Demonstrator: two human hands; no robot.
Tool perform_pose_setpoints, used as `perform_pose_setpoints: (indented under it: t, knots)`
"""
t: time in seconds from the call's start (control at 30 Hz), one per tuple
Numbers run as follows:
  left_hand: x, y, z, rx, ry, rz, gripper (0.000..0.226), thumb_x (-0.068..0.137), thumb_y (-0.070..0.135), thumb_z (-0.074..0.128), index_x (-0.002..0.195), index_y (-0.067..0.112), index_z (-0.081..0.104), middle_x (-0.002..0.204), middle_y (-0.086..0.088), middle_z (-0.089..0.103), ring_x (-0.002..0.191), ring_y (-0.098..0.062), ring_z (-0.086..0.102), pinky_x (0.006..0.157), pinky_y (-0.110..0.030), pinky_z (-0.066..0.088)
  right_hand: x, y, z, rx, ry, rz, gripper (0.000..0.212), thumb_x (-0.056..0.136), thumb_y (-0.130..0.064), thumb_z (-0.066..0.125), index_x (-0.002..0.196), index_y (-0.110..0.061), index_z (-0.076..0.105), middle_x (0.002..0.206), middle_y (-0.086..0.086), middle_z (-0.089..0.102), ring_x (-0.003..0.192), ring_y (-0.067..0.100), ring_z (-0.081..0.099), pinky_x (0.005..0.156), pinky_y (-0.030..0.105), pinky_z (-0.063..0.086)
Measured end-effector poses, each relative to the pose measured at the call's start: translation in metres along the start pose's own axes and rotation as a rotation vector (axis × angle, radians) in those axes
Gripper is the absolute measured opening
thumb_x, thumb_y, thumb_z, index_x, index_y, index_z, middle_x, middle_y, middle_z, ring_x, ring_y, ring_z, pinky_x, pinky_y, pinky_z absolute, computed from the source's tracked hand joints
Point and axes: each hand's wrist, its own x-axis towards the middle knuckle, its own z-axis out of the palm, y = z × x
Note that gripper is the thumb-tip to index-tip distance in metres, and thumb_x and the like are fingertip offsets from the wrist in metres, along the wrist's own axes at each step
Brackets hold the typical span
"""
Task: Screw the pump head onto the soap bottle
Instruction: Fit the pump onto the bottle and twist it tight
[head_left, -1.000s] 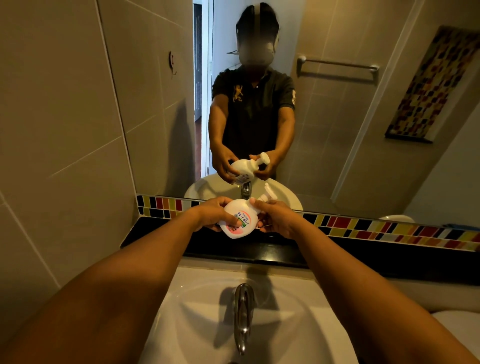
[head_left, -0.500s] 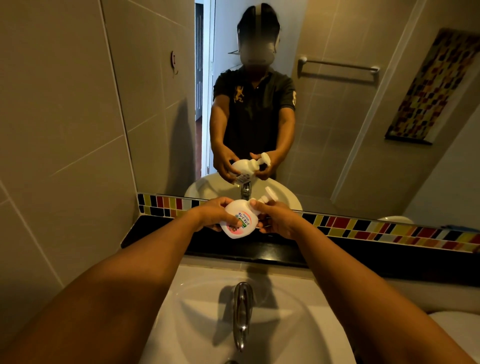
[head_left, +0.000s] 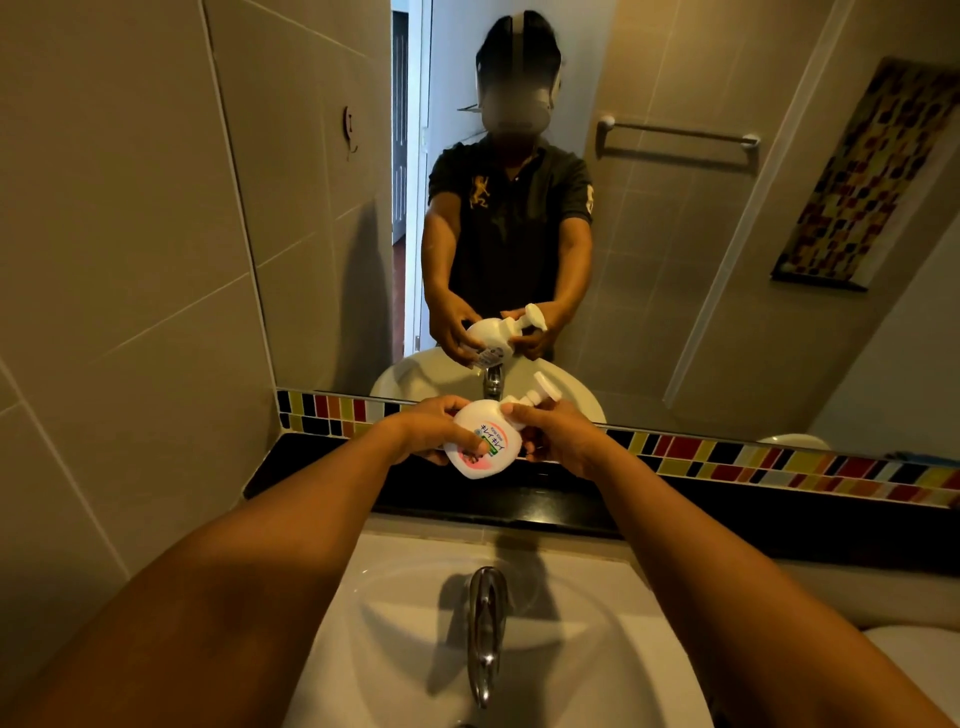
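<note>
A white soap bottle (head_left: 485, 441) with a pink and green label is held in the air above the black ledge, tilted so its top points up and to the right. My left hand (head_left: 434, 428) wraps around its body from the left. The white pump head (head_left: 540, 396) sits at the bottle's neck, its nozzle sticking out past my fingers. My right hand (head_left: 558, 434) grips the collar of the pump head from the right. The mirror shows the same grip from the front.
A white basin (head_left: 597, 649) with a chrome tap (head_left: 485, 623) lies below my arms. A black ledge (head_left: 727, 514) and a strip of coloured tiles (head_left: 779, 462) run under the mirror (head_left: 649, 249). A tiled wall (head_left: 114, 286) stands close on the left.
Both hands and the bottle stay at the same spot above the ledge. My right hand's fingers have shifted slightly around the pump collar.
</note>
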Motion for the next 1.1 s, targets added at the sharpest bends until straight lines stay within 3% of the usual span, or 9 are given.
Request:
perform_pose_setpoints:
  t: [0.13, 0.4, 0.57, 0.73, 0.9, 1.1]
  knots:
    - [-0.006, 0.005, -0.006, -0.012, -0.088, -0.039, 0.053, 0.077, 0.025, 0.079, 0.125, 0.021, 0.057, 0.115, -0.008, 0.071, 0.103, -0.026, 0.070, 0.073, -0.033, 0.061, -0.003, 0.001, -0.001, -0.028, -0.018, -0.044, 0.029, 0.084, -0.036, 0.072, 0.102, -0.015, 0.065, 0.072, 0.001, 0.069, 0.055, 0.010, 0.057, 0.053, 0.024, 0.046]
    - [-0.002, 0.012, 0.004, 0.029, 0.020, 0.039, 0.056, 0.072, 0.024, 0.082, 0.122, 0.023, 0.056, 0.118, -0.007, 0.069, 0.107, -0.026, 0.067, 0.089, -0.048, 0.058, 0.002, 0.003, 0.003, -0.061, 0.150, -0.117, 0.036, 0.087, -0.040, 0.067, 0.103, -0.008, 0.062, 0.074, 0.001, 0.069, 0.053, 0.005, 0.063, 0.046, 0.020, 0.045]
    - [-0.001, 0.017, 0.014, 0.132, 0.117, 0.109, 0.059, 0.070, 0.025, 0.083, 0.119, 0.023, 0.050, 0.118, -0.006, 0.065, 0.106, -0.026, 0.065, 0.082, -0.040, 0.060, 0.004, 0.007, 0.003, -0.017, 0.214, -0.116, 0.033, 0.088, -0.037, 0.066, 0.100, -0.008, 0.061, 0.073, 0.003, 0.067, 0.053, 0.009, 0.060, 0.047, 0.024, 0.042]
    - [0.001, 0.013, 0.023, 0.225, 0.213, 0.161, 0.065, 0.066, 0.028, 0.086, 0.120, 0.023, 0.050, 0.122, -0.006, 0.063, 0.110, -0.026, 0.063, 0.091, -0.043, 0.057, 0.003, 0.009, 0.004, -0.003, 0.242, -0.101, 0.030, 0.088, -0.035, 0.066, 0.099, -0.009, 0.059, 0.073, 0.004, 0.066, 0.049, 0.007, 0.061, 0.047, 0.024, 0.042]
    - [0.005, 0.009, 0.032, 0.279, 0.278, 0.170, 0.065, 0.065, 0.031, 0.086, 0.119, 0.024, 0.049, 0.122, -0.005, 0.063, 0.107, -0.025, 0.063, 0.090, -0.043, 0.057, 0.006, 0.016, 0.004, 0.036, 0.281, -0.076, 0.028, 0.087, -0.036, 0.066, 0.098, -0.011, 0.058, 0.077, 0.006, 0.068, 0.061, 0.015, 0.063, 0.050, 0.026, 0.044]
    - [0.008, 0.009, 0.036, 0.305, 0.307, 0.167, 0.066, 0.065, 0.034, 0.086, 0.118, 0.025, 0.049, 0.122, -0.005, 0.063, 0.106, -0.024, 0.063, 0.088, -0.041, 0.057, 0.007, 0.016, 0.003, 0.039, 0.290, -0.056, 0.033, 0.088, -0.036, 0.066, 0.104, -0.009, 0.058, 0.078, 0.005, 0.067, 0.061, 0.013, 0.064, 0.046, 0.023, 0.045]
